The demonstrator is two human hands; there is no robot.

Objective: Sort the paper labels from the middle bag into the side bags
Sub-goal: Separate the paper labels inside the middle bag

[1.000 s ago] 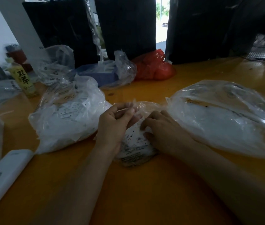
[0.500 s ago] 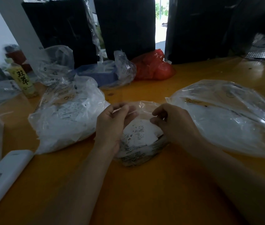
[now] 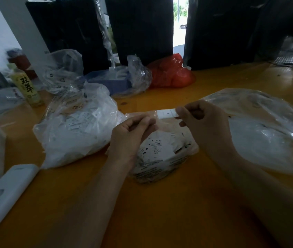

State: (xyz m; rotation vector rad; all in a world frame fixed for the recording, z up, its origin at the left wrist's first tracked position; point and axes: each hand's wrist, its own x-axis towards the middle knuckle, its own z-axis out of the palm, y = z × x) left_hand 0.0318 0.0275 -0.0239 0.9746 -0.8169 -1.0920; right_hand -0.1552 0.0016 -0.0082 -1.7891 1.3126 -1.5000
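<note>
middle bag [image 3: 161,158]: small clear plastic, mouth open, lying on the table, loose printed white labels inside
label [image 3: 167,114]: white strip marked "L", raised just above middle bag's far edge
left bag [image 3: 75,126]: left of middle bag, bulging with labels
right bag [image 3: 267,129]: right of middle bag, large, clear, flatter

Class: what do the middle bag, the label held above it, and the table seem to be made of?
Middle bag: thin clear plastic film, glossy and crinkled; the labels show through it.
Label, pinched by the right hand: probably matte white paper, flat, with small print.
Table: perhaps varnished wood or laminate, smooth orange-brown with soft reflections.
</note>
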